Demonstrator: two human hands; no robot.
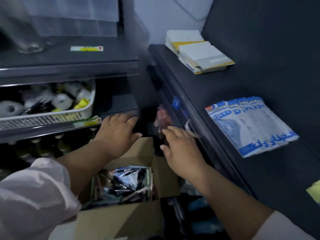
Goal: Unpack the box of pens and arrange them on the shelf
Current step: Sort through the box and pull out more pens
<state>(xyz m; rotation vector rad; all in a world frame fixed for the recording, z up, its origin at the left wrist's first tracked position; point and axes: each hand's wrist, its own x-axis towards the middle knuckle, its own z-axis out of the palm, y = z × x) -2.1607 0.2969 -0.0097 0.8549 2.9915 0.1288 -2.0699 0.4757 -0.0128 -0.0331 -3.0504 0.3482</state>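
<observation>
An open cardboard box (110,220) stands below the shelves, with several packs of pens (124,184) lying inside it. My left hand (117,132) reaches over the box to the front edge of the dark middle shelf (117,103), fingers straight and holding nothing. My right hand (180,146) hovers at the corner between the two shelf units, fingers spread and relaxed. A blurred, shiny pack (161,118) shows just beyond its fingertips, and I cannot tell whether the hand touches it.
A white basket (86,108) of tape rolls and small items fills the left of the middle shelf. On the right-hand shelf lie blue-and-white packets (251,125) and, farther back, stacked white and yellow pads (199,52). Bottles (43,148) stand on the lower left shelf.
</observation>
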